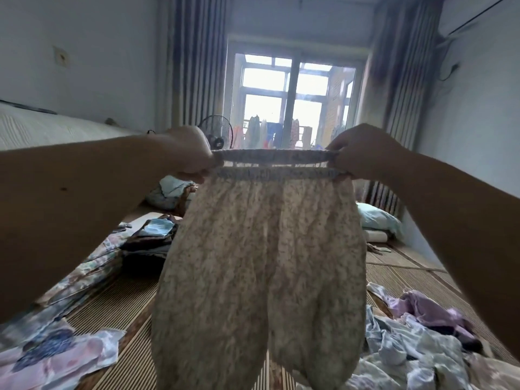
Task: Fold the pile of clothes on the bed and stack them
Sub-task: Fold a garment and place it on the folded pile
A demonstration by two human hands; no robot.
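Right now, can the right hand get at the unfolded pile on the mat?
Probably not yet. The right hand grips the waistband of the trousers, as does the left hand. The pile lies uncovered below it, so the way looks free once it lets go.

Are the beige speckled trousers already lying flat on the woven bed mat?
No, the left hand and the right hand grip the waistband and hold the beige speckled trousers up, legs hanging down.

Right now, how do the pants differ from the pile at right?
The pants hang spread out, gripped at the waistband by the left hand and right hand; the pile lies crumpled on the mat. The pants are speckled beige; the pile is pale blue and lilac. Both are unfolded.
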